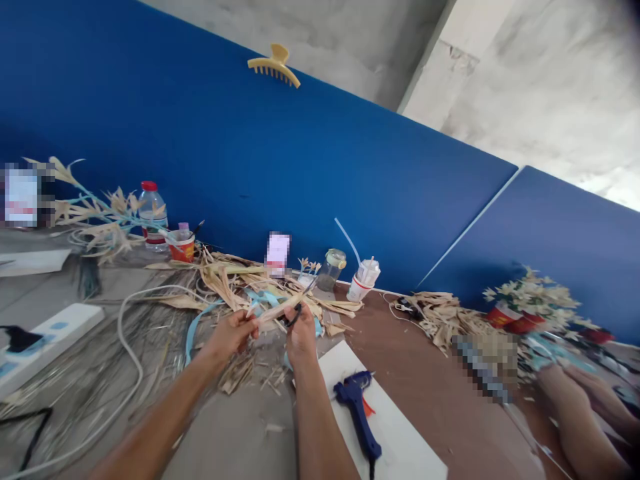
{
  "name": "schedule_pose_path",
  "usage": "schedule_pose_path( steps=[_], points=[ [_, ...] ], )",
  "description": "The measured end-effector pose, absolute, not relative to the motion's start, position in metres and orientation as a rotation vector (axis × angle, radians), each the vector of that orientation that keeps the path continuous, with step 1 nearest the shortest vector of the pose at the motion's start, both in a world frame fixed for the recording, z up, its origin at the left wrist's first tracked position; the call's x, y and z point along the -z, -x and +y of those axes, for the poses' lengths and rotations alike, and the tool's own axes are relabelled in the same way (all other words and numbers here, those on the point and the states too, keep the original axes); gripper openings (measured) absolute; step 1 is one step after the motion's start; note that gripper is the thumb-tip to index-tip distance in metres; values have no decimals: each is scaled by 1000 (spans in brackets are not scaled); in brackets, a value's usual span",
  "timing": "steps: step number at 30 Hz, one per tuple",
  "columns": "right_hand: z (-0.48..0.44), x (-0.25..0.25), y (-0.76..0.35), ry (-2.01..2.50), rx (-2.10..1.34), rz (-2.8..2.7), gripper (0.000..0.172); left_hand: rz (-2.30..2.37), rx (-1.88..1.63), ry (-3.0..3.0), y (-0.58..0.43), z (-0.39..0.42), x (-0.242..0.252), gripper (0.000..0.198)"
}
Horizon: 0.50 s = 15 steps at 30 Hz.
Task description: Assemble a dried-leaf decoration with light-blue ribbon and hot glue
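My left hand (231, 331) pinches one end of a pale dried leaf strip (276, 310) held over the table. My right hand (301, 333) grips black-handled scissors (296, 312) whose blades meet the strip. A heap of dried leaves and light blue ribbon (260, 283) lies just beyond both hands, and leaf scraps (240, 373) litter the table under them.
A blue glue gun (357, 410) lies on a white sheet (400, 440) right of my forearm. A power strip (47, 333) and white cable sit left. Water bottle (153, 215), red cup (183, 247), glass jar (331, 268) and plastic cup (364, 279) line the blue partition. Another person's arm (585, 413) rests far right.
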State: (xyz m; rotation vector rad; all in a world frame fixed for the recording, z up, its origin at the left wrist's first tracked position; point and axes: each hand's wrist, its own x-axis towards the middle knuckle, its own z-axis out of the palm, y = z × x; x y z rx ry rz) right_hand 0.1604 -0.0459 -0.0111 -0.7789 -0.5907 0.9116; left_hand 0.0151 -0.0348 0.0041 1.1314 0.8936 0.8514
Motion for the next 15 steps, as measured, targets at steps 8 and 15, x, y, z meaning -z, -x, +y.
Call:
schedule_pose_path(
  steps=[8, 15],
  points=[
    [-41, 11, -167, 765, -884, -400, 25, 925, -876, -1197, -4, -30, -17, 36],
    [-37, 13, -171, 806, -884, -394, 22, 1199, -707, -1384, 19, -30, -30, 28]
  ],
)
